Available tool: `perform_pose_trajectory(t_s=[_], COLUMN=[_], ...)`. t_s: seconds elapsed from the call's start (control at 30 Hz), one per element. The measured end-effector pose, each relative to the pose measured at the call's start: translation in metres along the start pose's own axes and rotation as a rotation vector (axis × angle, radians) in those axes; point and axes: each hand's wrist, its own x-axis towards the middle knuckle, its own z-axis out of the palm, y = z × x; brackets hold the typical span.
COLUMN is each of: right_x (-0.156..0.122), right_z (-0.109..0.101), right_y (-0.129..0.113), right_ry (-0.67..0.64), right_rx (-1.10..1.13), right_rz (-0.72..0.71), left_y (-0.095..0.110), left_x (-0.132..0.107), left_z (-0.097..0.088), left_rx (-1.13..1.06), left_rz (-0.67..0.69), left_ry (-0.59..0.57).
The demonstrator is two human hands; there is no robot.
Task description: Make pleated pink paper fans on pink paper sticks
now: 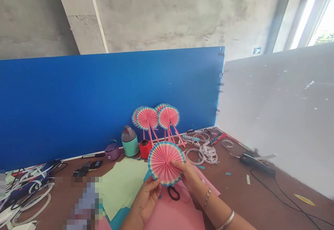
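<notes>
A round pleated paper fan [163, 158], pink with a pale ring and a blue edge, is held up in front of me. My left hand [150, 195] pinches its lower left rim. On the right side, my right hand [186, 172] grips it with the thumb lying on the pleats and the other fingers hidden behind. Below the fan lie pink paper sheets [174, 212] with a black scissor-like handle loop [173, 193] on them. Several finished fans [147, 118] on pink sticks lean against the blue panel behind.
Pale green sheets [122, 181] lie left of my hands. A teal flask [129, 143], a red spool-like object [145, 149] and a purple pot [112, 152] stand along the blue panel [78, 101]. White strip coils [207, 153] and a power strip [257, 164] with cables lie right.
</notes>
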Motion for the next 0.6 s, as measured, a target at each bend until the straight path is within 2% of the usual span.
perform_pose_trajectory(t_s=[0.17, 0.27, 0.37, 0.5, 0.6], right_x=[-0.006, -0.009, -0.007, -0.003, -0.005], right_z=[0.003, 0.005, 0.004, -0.002, -0.002], right_y=[-0.008, -0.007, -0.002, 0.001, -0.004], right_ry=[-0.1, -0.049, 0.023, -0.021, -0.08], right_rx=[-0.018, -0.127, -0.19, -0.16, -0.171], right_rz=[0.024, 0.14, 0.157, 0.076, 0.105], left_y=[0.002, 0.003, 0.004, 0.01, 0.016], left_x=[0.0, 0.001, 0.003, 0.002, -0.001], left_z=[0.002, 0.0, -0.003, -0.005, -0.003], left_rx=[-0.027, -0.036, -0.01, 0.084, 0.178], left_rz=[0.021, 0.053, 0.08, 0.1, 0.184], left_ry=[0.022, 0.027, -0.052, -0.159, -0.172])
